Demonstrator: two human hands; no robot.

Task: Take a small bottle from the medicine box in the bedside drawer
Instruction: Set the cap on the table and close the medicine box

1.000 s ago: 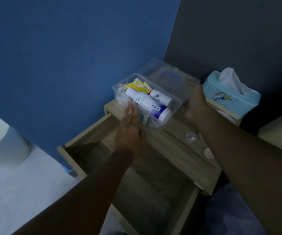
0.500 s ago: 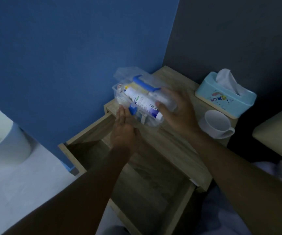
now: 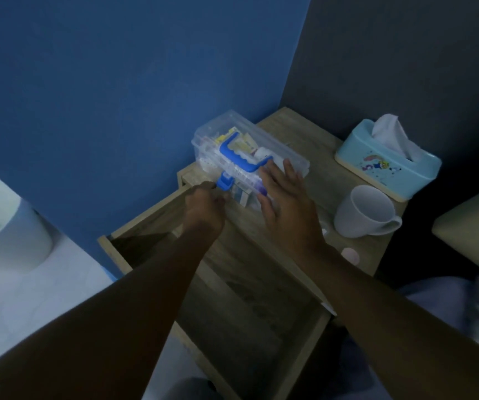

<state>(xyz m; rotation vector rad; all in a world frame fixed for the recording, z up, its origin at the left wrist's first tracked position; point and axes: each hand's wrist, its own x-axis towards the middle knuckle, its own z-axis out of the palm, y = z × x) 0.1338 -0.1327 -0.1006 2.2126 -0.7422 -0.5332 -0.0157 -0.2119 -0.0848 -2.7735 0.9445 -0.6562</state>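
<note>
The clear plastic medicine box [image 3: 275, 145] stands on the bedside table top [image 3: 313, 134] against the blue wall, its lid down. A blue handle [image 3: 239, 160] lies across the lid. Yellow packets and a white bottle [image 3: 261, 153] show dimly through the plastic. My left hand [image 3: 203, 209] pinches the blue latch [image 3: 224, 183] at the box's front. My right hand [image 3: 284, 197] lies flat on the right end of the lid, fingers spread, holding nothing. The drawer [image 3: 143, 217] below is pulled far out.
A white mug [image 3: 365, 212] stands right of the box, with a light blue tissue box [image 3: 388, 166] behind it. A small pale pink round thing [image 3: 351, 255] lies near the table's front edge. A white bin [image 3: 4, 226] stands on the floor at left.
The lid, open one second ago, has been swung down by my right hand and is now shut. My left hand moved from the box's front wall to the blue latch.
</note>
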